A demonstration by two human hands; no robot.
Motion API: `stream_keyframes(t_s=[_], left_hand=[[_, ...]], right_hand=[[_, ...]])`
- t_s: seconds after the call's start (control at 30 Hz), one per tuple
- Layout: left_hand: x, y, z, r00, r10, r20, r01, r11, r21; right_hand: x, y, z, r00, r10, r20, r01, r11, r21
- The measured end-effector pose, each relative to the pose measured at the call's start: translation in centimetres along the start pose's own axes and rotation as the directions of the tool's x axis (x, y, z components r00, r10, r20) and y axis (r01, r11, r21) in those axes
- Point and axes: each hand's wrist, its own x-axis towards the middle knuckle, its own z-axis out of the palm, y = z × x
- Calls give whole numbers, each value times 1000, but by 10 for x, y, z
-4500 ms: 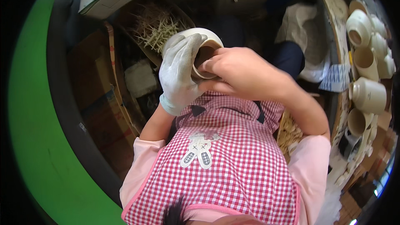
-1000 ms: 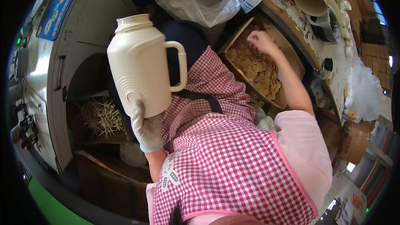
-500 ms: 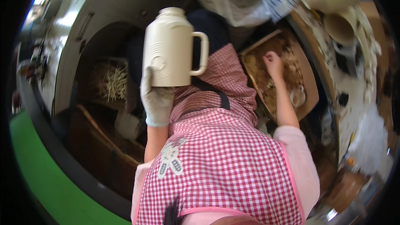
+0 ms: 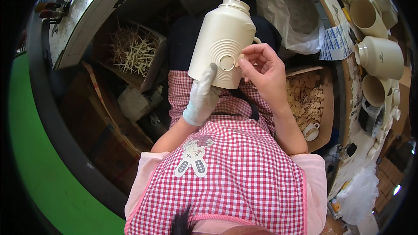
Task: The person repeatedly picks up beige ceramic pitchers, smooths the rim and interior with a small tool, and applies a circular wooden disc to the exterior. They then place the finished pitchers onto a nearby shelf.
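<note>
My left hand (image 4: 202, 100), in a white knit glove, grips a cream plastic thermos jug body (image 4: 220, 35) by its lower end. The jug leans slightly to the right, with its open neck upward and its handle partly hidden behind my right hand. Raised concentric rings on its side surround a small round outline. My bare right hand (image 4: 266, 72) is beside those rings, with thumb and forefinger pinched together close to the round outline. Whatever the pinch holds is too small to make out.
Right of my lap stands a cardboard box (image 4: 324, 124) of small cream discs, with a small cup-shaped part inside. More cream jug bodies (image 4: 383, 56) lie on the right bench. A box of thin cream sticks (image 4: 135, 52) is at left; a clear plastic bag (image 4: 278, 21) hangs ahead.
My right hand has come from over the disc box to the jug's side. The jug has turned so its rings face me, and now tilts right.
</note>
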Motion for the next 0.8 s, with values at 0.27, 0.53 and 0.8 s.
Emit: stream_keyframes(t_s=[0.27, 0.53, 0.8], left_hand=[[7, 5, -24, 999, 18, 33, -26, 964, 264], [0, 11, -12, 1000, 8, 17, -11, 986, 167], [-1, 13, -13, 1000, 6, 15, -9, 974, 227]], right_hand=[[-12, 10, -4, 984, 177, -1, -176, 978, -116], [-2, 1, 17, 990, 142, 10, -142, 990, -18], [-2, -1, 12, 979, 201, 34, -199, 979, -47]])
